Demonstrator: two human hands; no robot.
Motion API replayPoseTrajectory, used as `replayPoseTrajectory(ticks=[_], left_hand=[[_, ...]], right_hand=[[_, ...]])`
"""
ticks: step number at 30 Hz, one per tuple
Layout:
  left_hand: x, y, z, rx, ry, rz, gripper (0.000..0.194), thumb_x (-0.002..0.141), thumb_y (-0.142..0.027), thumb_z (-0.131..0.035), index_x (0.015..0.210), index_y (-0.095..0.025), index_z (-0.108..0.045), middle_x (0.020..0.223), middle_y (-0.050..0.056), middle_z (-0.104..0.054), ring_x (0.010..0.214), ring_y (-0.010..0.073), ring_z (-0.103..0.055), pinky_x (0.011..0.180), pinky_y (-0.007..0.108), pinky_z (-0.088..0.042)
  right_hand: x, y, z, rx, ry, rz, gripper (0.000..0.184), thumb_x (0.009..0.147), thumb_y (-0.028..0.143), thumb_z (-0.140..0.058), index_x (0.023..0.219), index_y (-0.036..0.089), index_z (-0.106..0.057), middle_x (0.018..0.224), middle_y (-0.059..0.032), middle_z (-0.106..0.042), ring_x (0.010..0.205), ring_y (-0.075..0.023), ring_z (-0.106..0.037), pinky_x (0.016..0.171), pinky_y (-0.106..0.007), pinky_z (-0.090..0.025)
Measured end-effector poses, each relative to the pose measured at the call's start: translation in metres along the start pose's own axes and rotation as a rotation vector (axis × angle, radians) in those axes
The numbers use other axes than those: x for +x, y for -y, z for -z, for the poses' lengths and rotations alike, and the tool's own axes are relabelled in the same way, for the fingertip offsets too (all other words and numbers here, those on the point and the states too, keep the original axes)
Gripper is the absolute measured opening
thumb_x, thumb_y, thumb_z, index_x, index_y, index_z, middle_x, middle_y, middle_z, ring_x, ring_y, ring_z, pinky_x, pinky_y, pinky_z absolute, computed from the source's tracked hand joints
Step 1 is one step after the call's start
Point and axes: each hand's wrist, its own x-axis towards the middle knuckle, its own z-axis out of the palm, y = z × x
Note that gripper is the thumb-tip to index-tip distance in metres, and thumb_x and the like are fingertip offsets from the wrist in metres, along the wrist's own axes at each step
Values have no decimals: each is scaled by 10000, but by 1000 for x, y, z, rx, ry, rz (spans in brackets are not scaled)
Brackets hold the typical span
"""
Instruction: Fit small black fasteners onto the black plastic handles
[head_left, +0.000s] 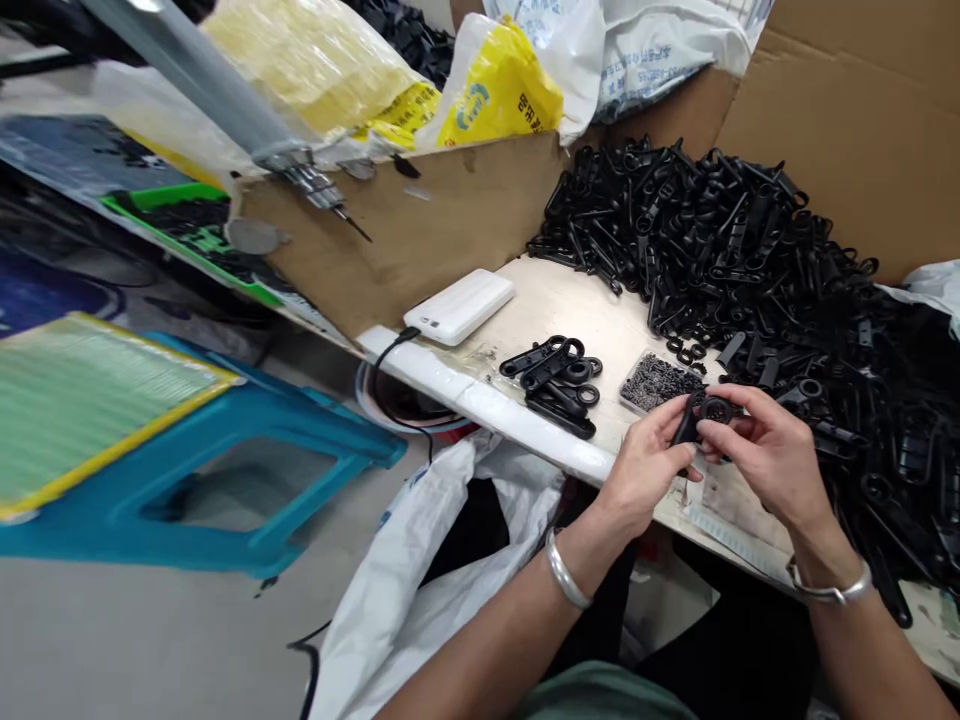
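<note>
Brown cardboard (847, 120) stands as a wall along the back of a pale table (600, 310). Against it spreads a big heap of black plastic parts (712, 230), reaching down the right side. On the floor at the left is a blue stool (112, 520); a grey screwdriver (202, 85) slants, tip down, over the table's left end. A white box (461, 305) with a cable lies near the front edge.

Both the left hand (651, 460) and the right hand (772, 455) are just above the front edge, fingers pinched together on a black piece (686, 425) with a ring (718, 410) at its top; whether the ring is separate, I cannot tell. Left of the hands lies a small pile (555, 380) of black parts, and just beyond them a clear box (627, 398) full of tiny dark bits (664, 380).
</note>
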Motion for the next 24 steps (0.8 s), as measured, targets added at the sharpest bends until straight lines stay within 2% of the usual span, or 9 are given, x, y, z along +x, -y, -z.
replayPoseTrajectory(ticks=[2, 4, 8, 12, 17, 21, 24], left_hand=[[-2, -1, 1, -16, -13, 2, 579, 635, -37, -603, 1196, -178, -627, 1193, 92, -661, 1023, 225, -615, 553, 180, -496], [-3, -2, 3, -47, -30, 22, 589, 625, -34, -619, 1196, -176, -625, 1183, 92, -666, 1041, 226, -610, 585, 190, -511], [-3, -1, 5, -112, -76, 62, 575, 617, -39, -655, 1174, -180, -632, 1153, 80, -678, 1061, 219, -612, 673, 227, -538], [-4, 0, 3, -119, -44, 46, 540, 600, -32, -666, 1117, -188, -671, 1148, 68, -685, 1106, 225, -598, 746, 244, -529], [-5, 3, 1, -127, -26, 22, 531, 614, -37, -664, 1123, -191, -678, 1259, 74, -644, 1183, 253, -566, 779, 264, -531], [-6, 2, 2, -80, -8, 4, 534, 644, -58, -670, 1162, -184, -666, 1276, 87, -639, 1199, 272, -565, 825, 283, -531], [-7, 3, 4, -17, 17, -35, 552, 678, -79, -657, 1220, -182, -635, 1313, 94, -617, 1236, 288, -544, 872, 312, -534]], right_hand=[[0, -1, -1, -198, -30, 161, 262, 789, 339, -721, 1036, 254, -696, 1038, -52, -659, 713, -156, -629, 631, -309, -554], [-1, -2, 1, -317, -75, 257, 265, 796, 340, -719, 1050, 265, -707, 1048, -50, -632, 755, -157, -603, 656, -309, -532], [-4, -4, 6, -337, -111, 221, 289, 815, 341, -704, 1096, 275, -701, 1027, -34, -631, 679, -130, -559, 646, -303, -515], [-10, -6, -1, -303, -140, 196, 259, 824, 321, -694, 1077, 273, -709, 1052, -33, -664, 777, -158, -610, 775, -334, -527], [-11, -14, -16, -218, -202, 190, 256, 826, 266, -683, 1081, 269, -708, 1054, -39, -675, 880, -178, -626, 867, -361, -513], [-9, -22, -16, -185, -235, 219, 262, 829, 247, -676, 1089, 268, -703, 1102, -46, -643, 836, -159, -628, 814, -343, -539], [-8, -22, -13, -231, -221, 258, 264, 836, 253, -674, 1098, 270, -701, 1037, -40, -651, 760, -145, -625, 759, -330, -558]])
